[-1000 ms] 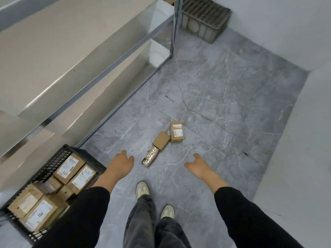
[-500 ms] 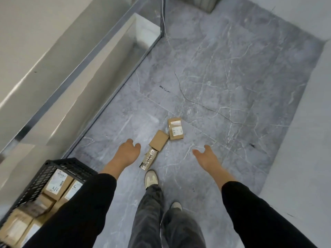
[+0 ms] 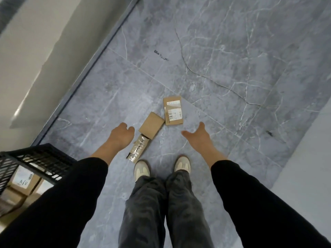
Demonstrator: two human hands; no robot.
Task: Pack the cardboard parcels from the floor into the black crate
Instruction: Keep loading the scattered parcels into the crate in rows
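Showing "A", parcel label [image 3: 23, 178] in black crate [image 3: 38, 159]; floor parcel label [image 3: 174, 114] unreadable.

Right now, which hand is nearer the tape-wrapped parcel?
Left. The left hand hovers just beside the tape-wrapped parcel, on its left; the right hand is farther off, to its right.

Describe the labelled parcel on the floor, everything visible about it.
The labelled parcel is a small flat brown cardboard box lying label-up on the grey floor. White printed labels with a barcode cover most of its top; the text is too small to read. Its near left corner meets or nearly meets the plain parcel. Neither hand touches it.
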